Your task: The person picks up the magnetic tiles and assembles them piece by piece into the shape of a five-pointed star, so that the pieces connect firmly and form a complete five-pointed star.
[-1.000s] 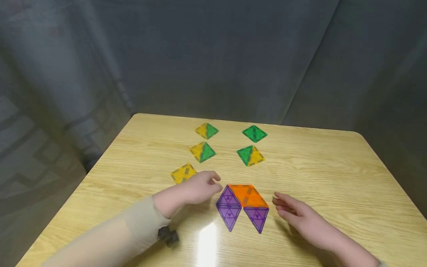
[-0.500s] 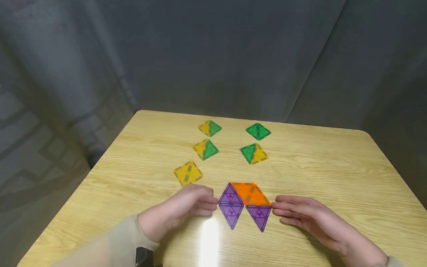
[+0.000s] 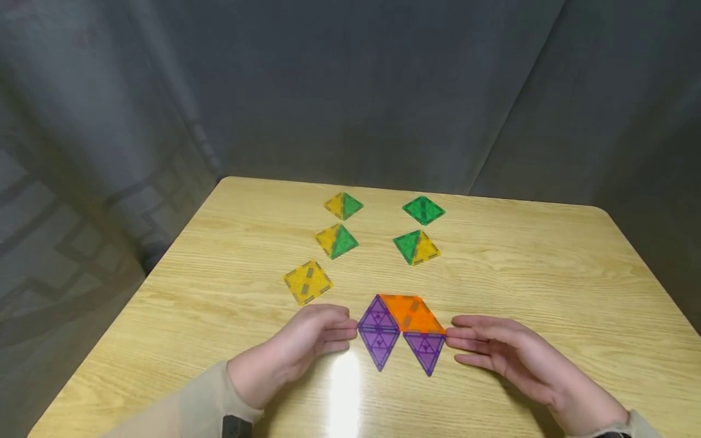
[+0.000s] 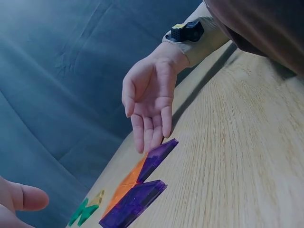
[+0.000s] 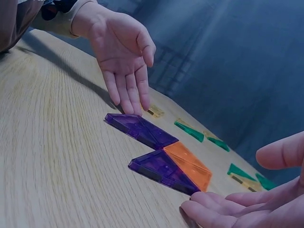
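Observation:
In the head view, purple triangle tiles (image 3: 378, 344) and an orange tile pair (image 3: 413, 314) lie flat, joined in a group near the front of the table. Another purple triangle (image 3: 425, 350) hangs off the orange pair's near edge. My left hand (image 3: 306, 337) has straight fingers, their tips at the group's left corner. My right hand (image 3: 509, 350) reaches in from the other side, fingers extended, tips at the right corner. In the right wrist view the left fingertips meet the purple tile (image 5: 142, 130). Neither hand grips anything.
Behind the group lie a yellow tile pair (image 3: 308, 283), two yellow-green pairs (image 3: 336, 241) on the left, a green-yellow pair (image 3: 417, 247) and a green pair (image 3: 423, 210). A grey curtain (image 3: 350, 91) hangs behind the wooden table (image 3: 547, 274).
My left hand has drawn back and lowered to the group's left corner, uncovering the yellow pair. My right hand's fingers have straightened and come up to the right corner.

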Action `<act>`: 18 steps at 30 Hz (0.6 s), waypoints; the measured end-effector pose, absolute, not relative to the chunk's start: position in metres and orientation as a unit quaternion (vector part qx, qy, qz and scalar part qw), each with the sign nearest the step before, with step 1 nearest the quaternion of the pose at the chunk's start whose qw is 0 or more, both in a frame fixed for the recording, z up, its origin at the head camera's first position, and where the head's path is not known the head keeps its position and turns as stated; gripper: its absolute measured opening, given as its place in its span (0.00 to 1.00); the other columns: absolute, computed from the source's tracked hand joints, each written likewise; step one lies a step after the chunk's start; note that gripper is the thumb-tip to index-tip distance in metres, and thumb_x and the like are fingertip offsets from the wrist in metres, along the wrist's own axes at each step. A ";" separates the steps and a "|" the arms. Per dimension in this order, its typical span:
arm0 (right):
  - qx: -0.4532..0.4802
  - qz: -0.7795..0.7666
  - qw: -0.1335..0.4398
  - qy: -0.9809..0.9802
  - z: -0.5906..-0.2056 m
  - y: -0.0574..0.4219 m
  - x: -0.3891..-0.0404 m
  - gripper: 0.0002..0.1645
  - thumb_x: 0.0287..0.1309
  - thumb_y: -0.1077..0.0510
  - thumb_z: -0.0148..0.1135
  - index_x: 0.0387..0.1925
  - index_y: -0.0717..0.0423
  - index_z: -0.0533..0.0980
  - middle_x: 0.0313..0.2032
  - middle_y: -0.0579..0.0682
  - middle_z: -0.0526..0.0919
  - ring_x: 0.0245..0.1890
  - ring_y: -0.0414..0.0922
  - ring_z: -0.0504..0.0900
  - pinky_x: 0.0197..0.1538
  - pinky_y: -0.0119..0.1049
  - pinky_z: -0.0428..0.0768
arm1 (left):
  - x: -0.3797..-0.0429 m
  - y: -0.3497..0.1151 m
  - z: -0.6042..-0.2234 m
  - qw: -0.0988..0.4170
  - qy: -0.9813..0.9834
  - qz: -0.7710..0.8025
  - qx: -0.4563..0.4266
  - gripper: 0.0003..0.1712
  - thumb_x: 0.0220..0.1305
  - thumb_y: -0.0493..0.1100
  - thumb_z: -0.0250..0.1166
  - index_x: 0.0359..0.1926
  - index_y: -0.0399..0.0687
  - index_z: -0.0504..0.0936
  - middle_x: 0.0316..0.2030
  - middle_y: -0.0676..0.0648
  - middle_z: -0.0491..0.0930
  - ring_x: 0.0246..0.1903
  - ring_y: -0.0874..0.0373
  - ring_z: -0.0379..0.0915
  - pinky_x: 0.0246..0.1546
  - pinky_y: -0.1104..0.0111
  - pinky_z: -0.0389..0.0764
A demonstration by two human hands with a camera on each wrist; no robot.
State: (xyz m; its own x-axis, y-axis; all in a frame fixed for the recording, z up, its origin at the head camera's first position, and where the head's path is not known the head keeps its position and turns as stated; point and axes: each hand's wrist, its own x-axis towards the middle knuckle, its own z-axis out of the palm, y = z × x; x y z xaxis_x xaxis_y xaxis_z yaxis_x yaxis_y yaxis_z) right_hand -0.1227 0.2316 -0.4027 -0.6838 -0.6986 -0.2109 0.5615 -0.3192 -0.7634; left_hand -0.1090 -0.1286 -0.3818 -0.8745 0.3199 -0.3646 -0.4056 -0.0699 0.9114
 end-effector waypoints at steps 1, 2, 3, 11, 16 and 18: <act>-0.078 -0.809 0.390 0.433 -0.403 0.232 -0.123 0.25 0.78 0.62 0.32 0.67 0.70 0.65 0.63 0.65 0.71 0.64 0.58 0.71 0.66 0.53 0.66 | -0.109 -0.129 -0.382 0.246 0.634 0.732 -0.036 0.35 0.66 0.40 0.54 0.65 0.16 0.58 0.56 0.27 0.74 0.56 0.37 0.73 0.57 0.52 0.76; -0.076 -0.810 0.390 0.431 -0.403 0.232 -0.123 0.25 0.79 0.62 0.32 0.67 0.70 0.65 0.63 0.65 0.71 0.64 0.59 0.71 0.66 0.53 0.66 | -0.109 -0.128 -0.383 0.245 0.632 0.734 -0.038 0.34 0.66 0.40 0.54 0.64 0.16 0.58 0.55 0.27 0.74 0.56 0.37 0.73 0.57 0.52 0.76; -0.075 -0.811 0.390 0.429 -0.403 0.232 -0.123 0.25 0.79 0.62 0.33 0.66 0.70 0.66 0.63 0.65 0.71 0.64 0.59 0.71 0.66 0.53 0.66 | -0.109 -0.128 -0.384 0.244 0.631 0.736 -0.040 0.34 0.66 0.40 0.54 0.64 0.16 0.58 0.55 0.27 0.74 0.56 0.37 0.74 0.57 0.52 0.76; -0.079 -0.821 0.393 0.406 -0.405 0.231 -0.124 0.25 0.79 0.63 0.31 0.66 0.70 0.67 0.64 0.66 0.70 0.65 0.60 0.69 0.67 0.54 0.63 | -0.110 -0.130 -0.389 0.234 0.625 0.744 -0.046 0.31 0.70 0.39 0.51 0.63 0.16 0.58 0.54 0.27 0.75 0.55 0.37 0.74 0.55 0.53 0.78; -0.068 -0.823 0.382 0.415 -0.408 0.228 -0.124 0.24 0.78 0.63 0.34 0.65 0.71 0.67 0.62 0.66 0.71 0.64 0.60 0.70 0.67 0.52 0.64 | -0.112 -0.129 -0.392 0.234 0.613 0.753 -0.049 0.30 0.70 0.38 0.51 0.63 0.16 0.58 0.53 0.27 0.75 0.53 0.37 0.75 0.53 0.54 0.79; -0.055 -0.820 0.372 0.431 -0.409 0.225 -0.124 0.23 0.78 0.63 0.36 0.65 0.71 0.67 0.61 0.65 0.73 0.62 0.60 0.72 0.66 0.52 0.66 | -0.114 -0.128 -0.394 0.234 0.607 0.757 -0.052 0.30 0.70 0.38 0.51 0.64 0.17 0.58 0.53 0.27 0.74 0.52 0.38 0.76 0.52 0.54 0.80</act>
State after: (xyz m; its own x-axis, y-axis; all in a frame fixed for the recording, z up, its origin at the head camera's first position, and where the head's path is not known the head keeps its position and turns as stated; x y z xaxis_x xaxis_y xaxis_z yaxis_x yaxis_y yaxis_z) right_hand -0.1243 0.2252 -0.4091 -0.7168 -0.6581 -0.2304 0.5630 -0.3512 -0.7481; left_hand -0.1137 -0.1283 -0.3944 -0.8846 0.2914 -0.3641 -0.4188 -0.1529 0.8951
